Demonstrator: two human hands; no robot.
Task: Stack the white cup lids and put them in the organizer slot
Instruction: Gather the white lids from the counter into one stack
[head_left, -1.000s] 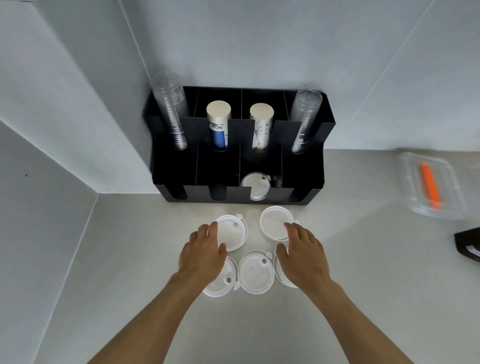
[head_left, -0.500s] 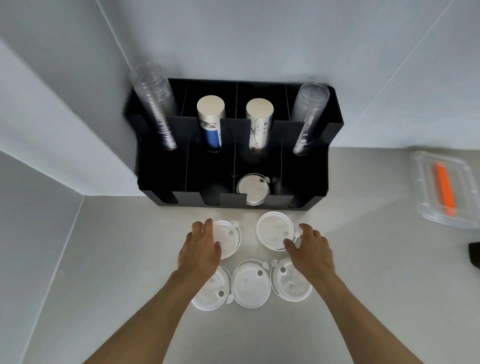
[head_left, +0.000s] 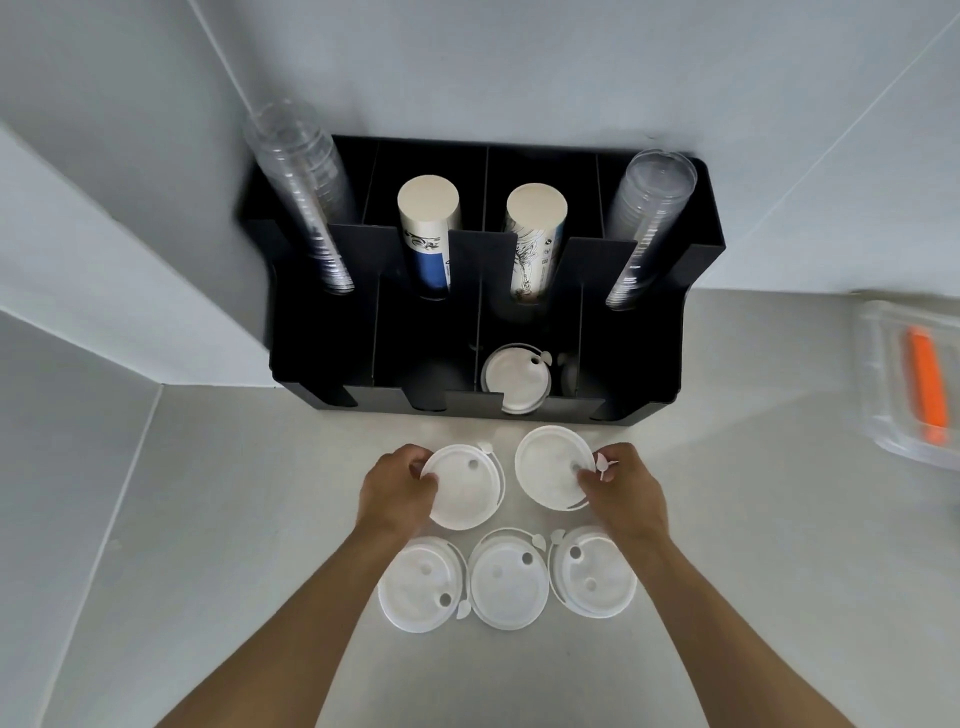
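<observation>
On the head view I see both hands low over a pale table, each one pinching a white lid. My left hand is closed on the left edge of the left lid, fingers curled over the rim and thumb at the near side; that lid looks tilted, its left edge raised. My right hand grips the right edge of the right lid, with fingertips on its top and the small tab sticking out between the fingers. The two held lids sit side by side, just apart.

Nearer to me, three more lids lie flat in a row on the table: the near-left lid, the middle lid and the near-right lid. They almost touch one another. My right wrist crosses the upper corner of the near-right one.

Beyond the hands stands a black organizer against the wall corner. In its front row, the third slot from the left holds one lid, the slot lid, leaning upright against the front cutout. The back row carries two clear cup stacks at the outer ends and two paper cup stacks between them.

At the right edge lies a clear box with an orange thing inside.
</observation>
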